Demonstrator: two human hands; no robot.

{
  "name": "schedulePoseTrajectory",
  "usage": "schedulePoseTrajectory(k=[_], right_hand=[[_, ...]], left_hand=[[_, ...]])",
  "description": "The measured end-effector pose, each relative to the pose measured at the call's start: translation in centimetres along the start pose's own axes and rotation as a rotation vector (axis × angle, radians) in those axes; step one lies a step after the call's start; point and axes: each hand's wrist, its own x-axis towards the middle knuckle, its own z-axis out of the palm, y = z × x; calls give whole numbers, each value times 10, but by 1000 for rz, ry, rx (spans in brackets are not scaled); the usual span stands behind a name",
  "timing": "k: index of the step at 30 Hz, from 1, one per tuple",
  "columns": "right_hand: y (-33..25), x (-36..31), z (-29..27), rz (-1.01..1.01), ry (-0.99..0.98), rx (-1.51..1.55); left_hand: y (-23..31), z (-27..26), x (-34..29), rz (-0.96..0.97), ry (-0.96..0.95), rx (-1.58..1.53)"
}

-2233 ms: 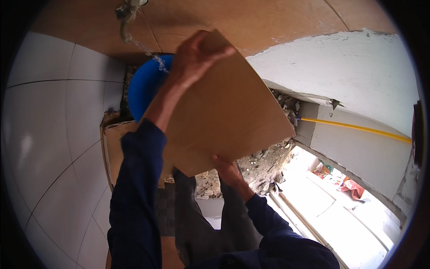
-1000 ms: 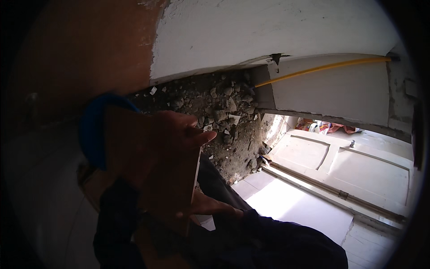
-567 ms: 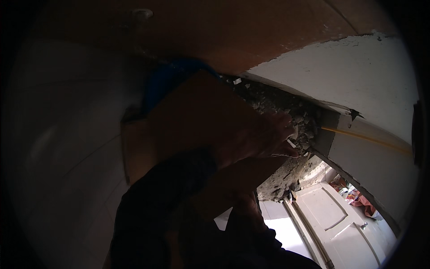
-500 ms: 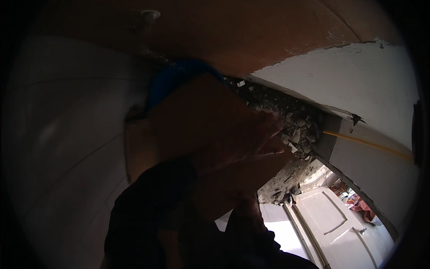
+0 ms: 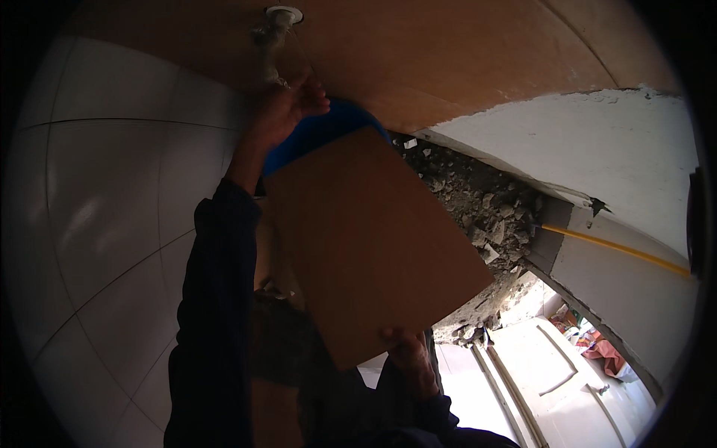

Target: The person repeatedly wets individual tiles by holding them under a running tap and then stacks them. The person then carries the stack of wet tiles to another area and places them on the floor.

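A large flat brown rectangular tile [image 5: 377,235] lies slanted across the middle of the view. My right hand [image 5: 411,360] grips its near edge, thumb on the upper face and the other fingers underneath, out of sight. Beyond its far left corner, my left hand [image 5: 287,112] reaches up beside a wall tap [image 5: 275,48]. No held object shows in that hand, and its fingers look loosely bent and apart in the dim light. Partly covered by the tile, a blue basin [image 5: 336,116] stands below the tap.
Broken rubble [image 5: 500,216] lies along the base of the wall at right. A yellow pole [image 5: 616,250] leans there. White tiles [image 5: 104,187] cover the left side. At lower right lies a pale panelled door [image 5: 549,366], with reddish cloth [image 5: 605,355] near it.
My left hand has moved off the tile's face, up and left to the tap. The tile shows more fully now, with my right hand still at its near edge.
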Motion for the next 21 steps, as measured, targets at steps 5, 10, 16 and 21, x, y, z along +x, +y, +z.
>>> schedulePoseTrajectory(k=[5,10,16,21], right_hand=[[-11,-5,32,-11,28,-25],[-7,-4,24,-57,-121,-1],[17,-15,17,16,-128,156],[25,-20,81,6,92,197]], left_hand=[[5,13,-71,178,120,1201],[-51,-33,-169,17,894,1201],[-88,-51,-202,-256,525,265],[-38,-43,-123,-182,274,-431]])
